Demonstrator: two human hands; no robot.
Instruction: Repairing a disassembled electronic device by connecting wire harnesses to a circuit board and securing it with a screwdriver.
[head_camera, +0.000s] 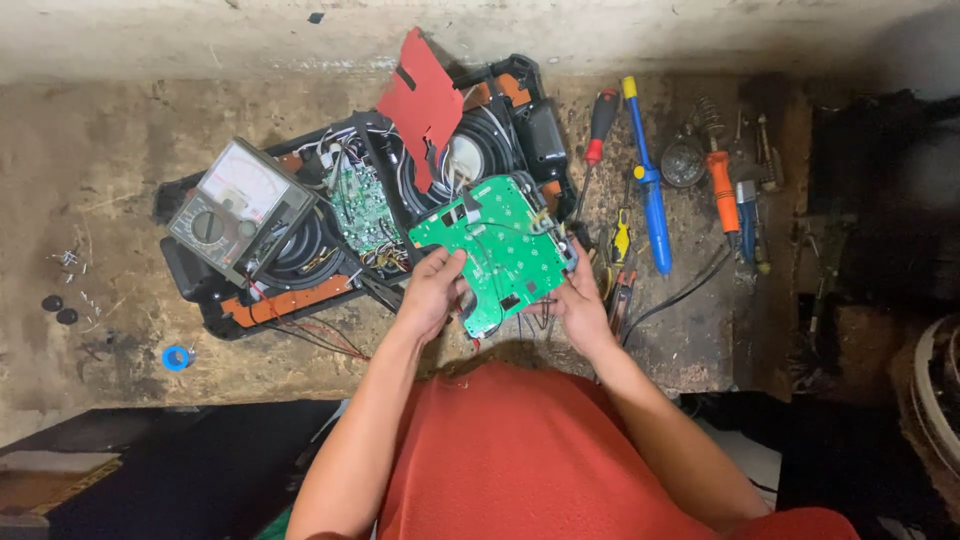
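Two hands clamped on one green circuit board (497, 245), held above the worn bench top (120, 200), just in front of the opened black-and-orange speaker housing (290, 295). Left hand (432, 293) closed on the board's lower left edge, thumb on the upper face, fingers beneath. Right hand (580, 305) closed on the lower right edge, thumb up along the board's side. Board tilted, component side mostly away from the camera, thin wires trailing from its underside toward the housing.

Inside the housing: smaller green circuit board (358, 205), bundled wiring, round speaker cone (465, 155). Red sheet (422, 100) standing up from the housing's rear. Analogue multimeter (238, 208) resting across the housing's left part, tilted.

Right of the held board, lying on the bench: red-handled screwdriver (600, 125), blue soldering iron (648, 180), orange-handled tool (722, 190), coiled metal stand (685, 160). Black cable (690, 290) running across the bench near the right hand.

Left side of bench: loose small screws (70, 262), two dark round caps (58, 309), blue tape roll (177, 357). Red garment (530, 450) filling the lower frame.
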